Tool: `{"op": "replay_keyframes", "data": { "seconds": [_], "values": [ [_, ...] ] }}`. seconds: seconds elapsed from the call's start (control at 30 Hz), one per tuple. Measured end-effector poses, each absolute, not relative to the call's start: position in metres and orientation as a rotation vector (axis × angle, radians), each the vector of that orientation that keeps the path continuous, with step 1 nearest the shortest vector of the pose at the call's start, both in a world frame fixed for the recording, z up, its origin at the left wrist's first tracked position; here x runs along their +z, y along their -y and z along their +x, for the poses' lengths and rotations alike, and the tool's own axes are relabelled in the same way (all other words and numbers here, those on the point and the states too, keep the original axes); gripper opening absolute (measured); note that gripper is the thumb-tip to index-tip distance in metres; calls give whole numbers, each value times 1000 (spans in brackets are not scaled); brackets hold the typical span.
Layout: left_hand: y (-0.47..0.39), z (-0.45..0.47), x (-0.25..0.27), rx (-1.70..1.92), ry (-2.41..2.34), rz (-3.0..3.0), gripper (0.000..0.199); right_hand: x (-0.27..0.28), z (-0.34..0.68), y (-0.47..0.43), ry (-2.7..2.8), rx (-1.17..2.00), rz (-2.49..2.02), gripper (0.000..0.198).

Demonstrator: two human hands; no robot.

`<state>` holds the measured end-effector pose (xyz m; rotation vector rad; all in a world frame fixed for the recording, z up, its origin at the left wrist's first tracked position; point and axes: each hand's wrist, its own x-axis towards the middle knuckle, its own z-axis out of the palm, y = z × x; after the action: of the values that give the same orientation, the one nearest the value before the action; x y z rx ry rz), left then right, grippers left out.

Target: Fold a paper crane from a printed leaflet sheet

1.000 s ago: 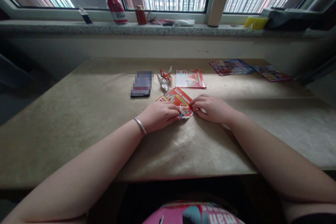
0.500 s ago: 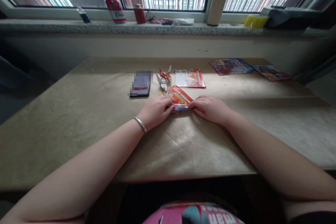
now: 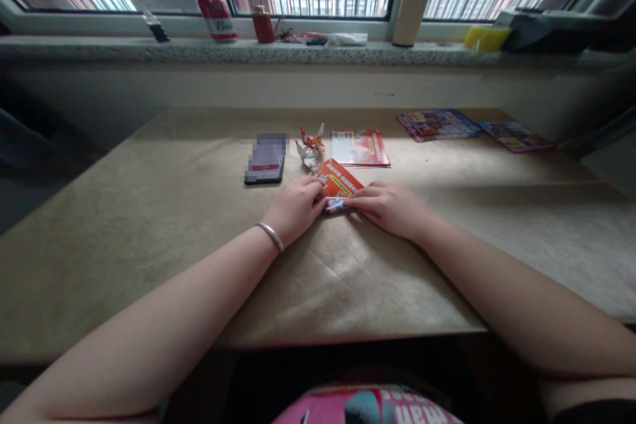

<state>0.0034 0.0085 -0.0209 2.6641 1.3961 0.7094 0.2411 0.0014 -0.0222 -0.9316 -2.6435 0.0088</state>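
Observation:
A printed orange paper flyer (image 3: 340, 177) lies on the table, its near edge folded over into a narrow bluish strip. My left hand (image 3: 297, 204) is closed on the left end of that fold, thumb and fingers together. From the other side my right hand (image 3: 392, 209) presses its fingertips on the fold's right part, the thumb tucked under the fingers. Just beyond the flyer stands a folded paper figure (image 3: 311, 144) with pointed tips, red and white. A stack of similar flyers (image 3: 361, 148) lies behind, to the right of the figure.
A dark phone (image 3: 267, 159) lies left of the paper figure. Colourful booklets (image 3: 438, 125) are at the table's far right. Along the windowsill (image 3: 298, 53) stand a red-and-white can (image 3: 217, 16), a red lighter-like object (image 3: 263, 25) and a yellow item (image 3: 485, 38).
My right hand has slid left along the fold, its fingers now lying further over the strip. The left hand has shifted only slightly and still holds the flyer's left end.

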Motion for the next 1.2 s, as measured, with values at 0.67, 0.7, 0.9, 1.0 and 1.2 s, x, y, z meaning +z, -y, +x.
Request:
{"op": "replay_keyframes", "data": {
  "seconds": [0.67, 0.7, 0.9, 1.0, 1.2],
  "values": [
    [1, 3, -19, 475, -1117, 2917, 32, -26, 244, -9, 2632, -5, -1005, 37],
    [1, 3, -19, 469, -1122, 2921, 32, -26, 243, -9, 2639, -12, -1007, 37],
    [-1, 2, -20, 618, -1109, 2885, 30, -26, 241, -9, 2622, -23, -1113, 38],
    [-2, 1, -21, 587, -1098, 2922, 27, -24, 241, -10, 2566, 58, -1136, 34],
    [3, 3, -21, 369, -1182, 2961, 37, -22, 244, -10, 2523, 67, -1124, 21]
  ]
}}
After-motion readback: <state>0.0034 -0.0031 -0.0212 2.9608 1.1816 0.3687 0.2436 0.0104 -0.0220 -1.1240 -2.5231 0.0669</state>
